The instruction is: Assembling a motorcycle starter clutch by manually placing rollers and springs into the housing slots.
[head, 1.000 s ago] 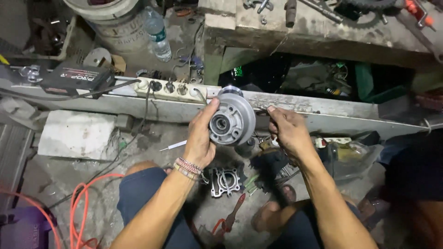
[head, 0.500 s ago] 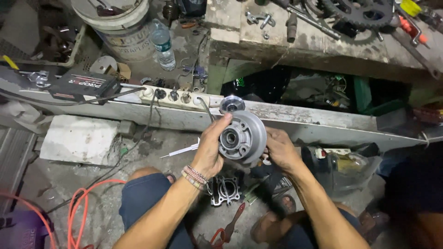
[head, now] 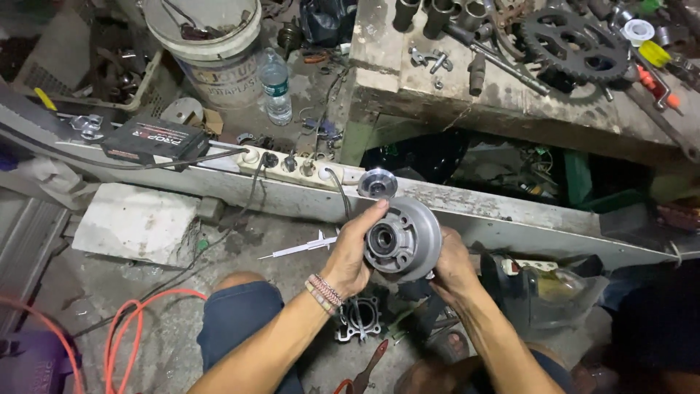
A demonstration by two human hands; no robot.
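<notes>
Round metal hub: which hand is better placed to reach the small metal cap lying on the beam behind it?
Probably the left hand: its fingertips sit at the round metal hub's upper edge, just below the small metal cap. The right hand cups the hub from underneath.

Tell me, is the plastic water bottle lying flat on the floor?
No, the water bottle stands upright on the floor beside the white bucket, with its cap pointing up.
</notes>
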